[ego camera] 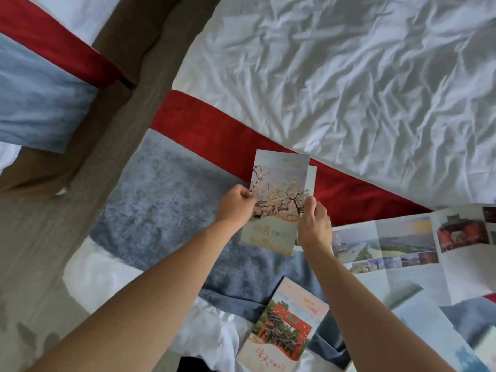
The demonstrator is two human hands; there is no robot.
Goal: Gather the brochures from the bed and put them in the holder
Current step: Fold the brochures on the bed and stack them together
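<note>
Both hands, left (236, 204) & right (314, 224), pinch blossom brochure (277, 194); its text unreadable.

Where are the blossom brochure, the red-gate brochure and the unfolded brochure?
blossom brochure (279, 191), head view, on the flower photo.
red-gate brochure (284, 326), head view, on the gate picture.
unfolded brochure (402, 240), head view, on the river-landscape panel.

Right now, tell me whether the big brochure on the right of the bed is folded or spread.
Spread. The big brochure lies opened flat on the bed, several photo panels side by side with creases between them.
</note>
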